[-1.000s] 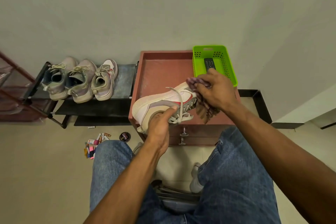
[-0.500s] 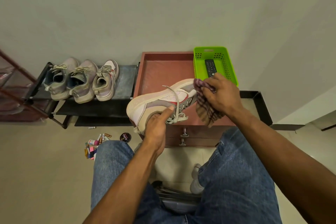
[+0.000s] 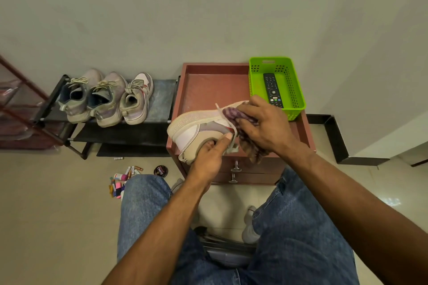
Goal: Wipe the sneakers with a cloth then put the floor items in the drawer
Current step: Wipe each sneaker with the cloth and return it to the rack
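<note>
Centre of frame: left hand (image 3: 208,159) grips a sneaker (image 3: 199,127) by the heel/collar, fingers curled round it, thumb along its side, shoe tipped on its side with the sole toward the top of the frame, held over the front edge of the red-brown drawer unit (image 3: 208,85). Right hand (image 3: 266,125) is closed round a checked cloth (image 3: 252,146), pressing it on the shoe's toe end (loose end of cloth hangs down past the unit's front). Green basket (image 3: 294,81) sits on the unit's surface at upper right, remote (image 3: 272,89) inside it. Three more sneakers (image 3: 104,97) stand on a black rack (image 3: 129,136) at left. Floor items (image 3: 125,178) lie scattered at lower left of the unit, a round tin (image 3: 160,171) just beside them.
</note>
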